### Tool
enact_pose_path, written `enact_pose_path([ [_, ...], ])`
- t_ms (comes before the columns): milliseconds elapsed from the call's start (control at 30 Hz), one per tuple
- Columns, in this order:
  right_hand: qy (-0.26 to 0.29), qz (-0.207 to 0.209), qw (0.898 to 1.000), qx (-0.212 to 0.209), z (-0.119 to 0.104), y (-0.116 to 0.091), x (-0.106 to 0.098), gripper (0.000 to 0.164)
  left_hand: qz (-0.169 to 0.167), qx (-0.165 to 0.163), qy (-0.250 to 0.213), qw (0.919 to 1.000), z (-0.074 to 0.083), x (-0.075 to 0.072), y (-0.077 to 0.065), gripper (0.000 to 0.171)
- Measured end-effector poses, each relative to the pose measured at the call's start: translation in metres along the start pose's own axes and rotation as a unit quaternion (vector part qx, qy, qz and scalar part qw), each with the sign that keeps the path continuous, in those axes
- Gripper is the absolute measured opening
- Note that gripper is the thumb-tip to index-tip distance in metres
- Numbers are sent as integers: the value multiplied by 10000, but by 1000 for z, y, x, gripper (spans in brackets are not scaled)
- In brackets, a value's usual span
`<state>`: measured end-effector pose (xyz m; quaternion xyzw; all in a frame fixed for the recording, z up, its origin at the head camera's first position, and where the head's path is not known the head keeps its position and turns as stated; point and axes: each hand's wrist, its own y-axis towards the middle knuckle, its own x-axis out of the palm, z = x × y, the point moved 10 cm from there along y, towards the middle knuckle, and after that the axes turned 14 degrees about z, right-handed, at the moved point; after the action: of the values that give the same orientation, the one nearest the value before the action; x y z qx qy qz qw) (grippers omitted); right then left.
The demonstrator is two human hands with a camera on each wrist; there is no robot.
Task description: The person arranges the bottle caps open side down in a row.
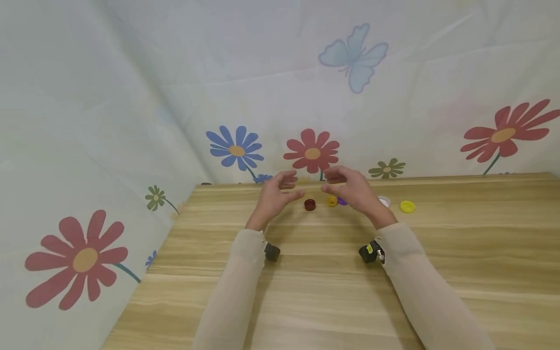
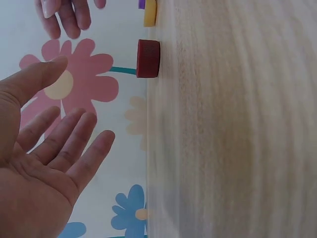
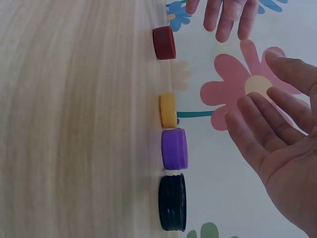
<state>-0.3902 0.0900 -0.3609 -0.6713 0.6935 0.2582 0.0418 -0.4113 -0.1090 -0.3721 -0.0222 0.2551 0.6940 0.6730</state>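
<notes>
My left hand point(image 1: 273, 197) and right hand point(image 1: 355, 192) hover above the far part of the table, palms facing each other, fingers loosely bent and nothing in them. A dark red bottle cap point(image 1: 309, 204) lies on the wood between them, below the fingertips. Under the right hand are an orange-yellow cap point(image 1: 332, 201) and a purple cap point(image 1: 342, 201), side by side; the hand partly hides the purple one. Both wrist views show the red cap point(image 2: 148, 58) resting apart from the fingers. In the right wrist view a black cap point(image 3: 172, 203) sits beside the purple cap point(image 3: 174, 149).
Right of the right wrist lie a whitish round cap point(image 1: 384, 201), partly covered by the wrist, and a bright yellow cap point(image 1: 407, 207). The wooden table point(image 1: 315, 301) ends at a flower-printed cloth point(image 1: 280, 97) hanging behind it and along its left side.
</notes>
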Motion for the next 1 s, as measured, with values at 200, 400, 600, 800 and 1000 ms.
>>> enact_pose_path([
  [200, 181, -134, 9997, 70, 4, 2, 9, 48, -83, 0, 210, 9997, -2, 4, -2, 60],
  [400, 245, -335, 9990, 155, 8, 1, 23, 46, -185, -15, 316, 9993, -5, 8, -4, 57],
  [600, 80, -433, 9989, 178, 9, 1, 30, 46, -338, -14, 254, 9991, -8, 12, -4, 55],
  [800, -99, -518, 9985, 130, 10, 2, 37, 45, -597, -107, 206, 9979, -12, 16, -4, 53],
  [1000, -129, -617, 9978, 209, 14, 1, 45, 44, -853, -157, 214, 9960, -19, 20, -5, 54],
])
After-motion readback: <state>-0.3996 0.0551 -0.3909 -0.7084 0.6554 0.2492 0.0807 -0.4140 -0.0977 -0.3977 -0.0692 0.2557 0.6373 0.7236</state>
